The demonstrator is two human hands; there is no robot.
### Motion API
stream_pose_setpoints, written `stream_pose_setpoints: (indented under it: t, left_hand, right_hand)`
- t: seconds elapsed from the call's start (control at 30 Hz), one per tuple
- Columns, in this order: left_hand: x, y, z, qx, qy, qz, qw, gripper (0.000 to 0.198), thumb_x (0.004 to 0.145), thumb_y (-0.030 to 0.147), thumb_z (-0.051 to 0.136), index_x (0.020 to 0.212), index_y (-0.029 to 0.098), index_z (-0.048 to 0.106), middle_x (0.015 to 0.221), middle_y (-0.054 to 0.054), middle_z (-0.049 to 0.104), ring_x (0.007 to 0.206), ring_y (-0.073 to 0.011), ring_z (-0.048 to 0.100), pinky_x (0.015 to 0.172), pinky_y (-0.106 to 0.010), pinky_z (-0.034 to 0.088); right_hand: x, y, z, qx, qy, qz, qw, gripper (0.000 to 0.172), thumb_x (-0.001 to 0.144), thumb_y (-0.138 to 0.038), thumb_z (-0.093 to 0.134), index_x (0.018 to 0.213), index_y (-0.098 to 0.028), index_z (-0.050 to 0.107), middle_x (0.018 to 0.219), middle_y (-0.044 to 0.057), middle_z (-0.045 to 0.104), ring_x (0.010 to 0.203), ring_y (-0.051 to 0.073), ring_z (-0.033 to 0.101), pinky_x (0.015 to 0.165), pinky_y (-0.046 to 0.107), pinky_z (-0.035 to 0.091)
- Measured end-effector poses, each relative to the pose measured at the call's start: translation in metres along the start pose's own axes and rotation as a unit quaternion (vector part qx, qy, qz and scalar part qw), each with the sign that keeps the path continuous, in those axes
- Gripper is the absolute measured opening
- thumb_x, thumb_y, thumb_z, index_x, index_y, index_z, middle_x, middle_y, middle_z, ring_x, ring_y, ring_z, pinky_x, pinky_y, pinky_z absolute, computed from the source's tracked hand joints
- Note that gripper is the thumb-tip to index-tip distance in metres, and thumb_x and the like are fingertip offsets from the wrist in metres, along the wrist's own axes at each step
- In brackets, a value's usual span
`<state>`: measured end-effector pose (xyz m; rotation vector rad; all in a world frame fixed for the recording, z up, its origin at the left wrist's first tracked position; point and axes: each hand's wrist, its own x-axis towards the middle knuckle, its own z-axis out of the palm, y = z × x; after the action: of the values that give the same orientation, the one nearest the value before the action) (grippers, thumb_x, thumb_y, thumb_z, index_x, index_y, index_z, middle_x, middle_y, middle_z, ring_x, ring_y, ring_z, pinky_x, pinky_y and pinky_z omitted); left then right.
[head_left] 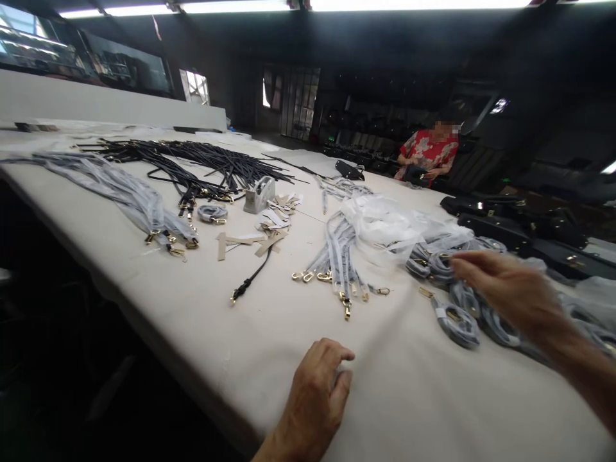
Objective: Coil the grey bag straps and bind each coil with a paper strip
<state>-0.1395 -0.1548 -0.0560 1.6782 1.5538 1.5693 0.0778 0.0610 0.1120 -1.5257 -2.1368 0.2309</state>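
Lot on the cloth-covered table (144, 301), left to right, placed by the tape dispenser (258, 195): plastic-sleeved grey straps (110, 192) lay far left of it; black straps (192, 168) just left of it; left hand (315, 391) well below it, fingers loosely curled, empty, resting on the table; coiled grey straps (455, 324) (gold clips (426, 292) attached) sat well right of it; right hand (505, 289) hung over those coils, fingertips drawn together, possibly pinching something thin, though blur hid it.

On the long table (269, 340) with its cream cover lie black straps (192, 163) at eleven o'clock, grey straps in plastic (110, 186) at ten o'clock, a tape dispenser (258, 194) at twelve o'clock, and coiled grey straps (455, 324) at two o'clock.
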Motion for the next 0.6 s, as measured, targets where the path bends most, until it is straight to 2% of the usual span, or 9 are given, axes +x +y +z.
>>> stream_pose_setpoints:
  t: [0.1,0.17,0.23,0.3,0.43,0.6]
  left_hand:
    - [-0.001,-0.009,0.005,0.017,0.007,0.023,1.000,0.031,0.079,0.002,0.048,0.102,0.020,0.060,0.094,-0.008,0.066,0.087,-0.0226,0.061,0.077,-0.033,0.049]
    - [0.000,-0.014,0.008,0.023,0.013,0.034,0.999,0.031,0.077,0.002,0.048,0.100,0.019,0.060,0.091,-0.008,0.067,0.084,-0.0226,0.062,0.074,-0.032,0.049]
    - [0.001,-0.017,0.010,0.024,0.015,0.040,0.999,0.030,0.075,0.002,0.049,0.097,0.019,0.061,0.088,-0.008,0.067,0.081,-0.0223,0.062,0.070,-0.031,0.049]
    - [0.002,-0.019,0.010,0.018,0.013,0.046,0.999,0.029,0.075,0.003,0.050,0.095,0.019,0.062,0.085,-0.008,0.067,0.079,-0.0219,0.062,0.068,-0.030,0.049]
    - [0.003,-0.019,0.011,0.002,0.016,0.053,0.998,0.027,0.075,0.004,0.050,0.093,0.019,0.064,0.083,-0.008,0.067,0.076,-0.0214,0.063,0.067,-0.029,0.048]
    - [0.003,-0.010,0.008,-0.023,0.009,0.003,1.000,0.026,0.077,0.002,0.051,0.092,0.018,0.065,0.085,-0.007,0.068,0.079,-0.0212,0.065,0.072,-0.029,0.050]
  right_hand:
    - [0.003,-0.057,0.095,0.031,-0.157,-0.052,0.986,0.036,0.087,-0.051,0.054,0.095,-0.022,0.074,0.087,0.004,0.076,0.077,0.022,0.070,0.069,0.030,0.048]
    - [0.007,-0.082,0.147,0.009,-0.202,-0.061,0.977,0.032,0.084,-0.050,0.061,0.086,-0.021,0.075,0.079,0.005,0.074,0.076,0.023,0.069,0.066,0.029,0.046]
    - [0.012,-0.097,0.179,-0.029,-0.221,-0.056,0.973,0.028,0.077,-0.044,0.072,0.080,-0.016,0.072,0.079,0.010,0.072,0.080,0.026,0.068,0.067,0.031,0.045]
    - [0.019,-0.103,0.192,-0.062,-0.236,-0.043,0.969,0.026,0.076,-0.039,0.076,0.078,-0.015,0.068,0.083,0.010,0.070,0.082,0.024,0.065,0.071,0.033,0.047]
    - [0.028,-0.097,0.190,-0.061,-0.272,-0.012,0.960,0.024,0.091,-0.038,0.064,0.084,-0.015,0.063,0.087,0.002,0.065,0.077,0.015,0.061,0.074,0.033,0.051]
    - [0.009,-0.084,0.172,0.095,-0.318,0.011,0.943,0.029,0.090,-0.041,0.061,0.078,-0.016,0.058,0.061,-0.006,0.052,0.054,0.010,0.052,0.055,0.024,0.044]
